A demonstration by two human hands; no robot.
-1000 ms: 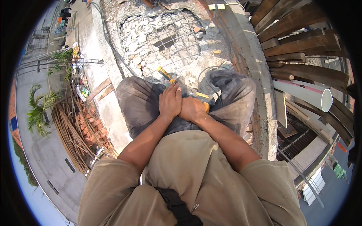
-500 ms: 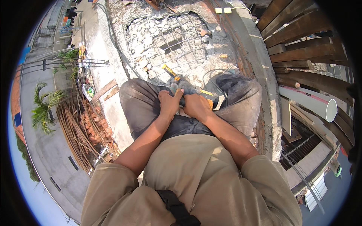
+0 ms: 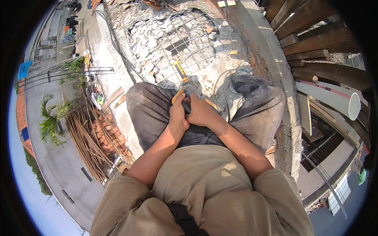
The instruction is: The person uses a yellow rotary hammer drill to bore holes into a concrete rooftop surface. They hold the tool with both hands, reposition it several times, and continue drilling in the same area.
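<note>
- Yellow and dark grey, a power tool (image 3: 192, 87) sits in front of the lap, between the bent knees, with its long yellow piece (image 3: 180, 70) pointing outward; being so close to the body probably makes it easier to steady.
- Left hand (image 3: 178, 115): curled around a dark, yellow-edged piece (image 3: 186, 107) (whether this belongs to the tool I cannot tell), seemingly to keep it firm.
- Right hand (image 3: 201, 113): beside the left and against the same piece, knuckles outward. Its fingertips are hidden, so I cannot tell what it pinches; it also covers part of the tool.
- Trousers (image 3: 147, 114) flank both hands, the knees spread wide, likely to leave working room between them.
- Dark cable (image 3: 216, 83) loops over the concrete slab (image 3: 230, 59), near the right knee.
- Rebar mesh (image 3: 193, 41) spans the broken opening beyond the yellow piece, with rubble (image 3: 147, 45) towards the opening's left edge.
- White pipe (image 3: 332, 96) lies past the slab's right edge, below dark wooden beams (image 3: 321, 45).
- Compared with a second ago: the left hand then lay flat, overlapping the right; now the two stand side by side with the dark piece showing between them. The yellow piece has swung to point more directly away from the body.
</note>
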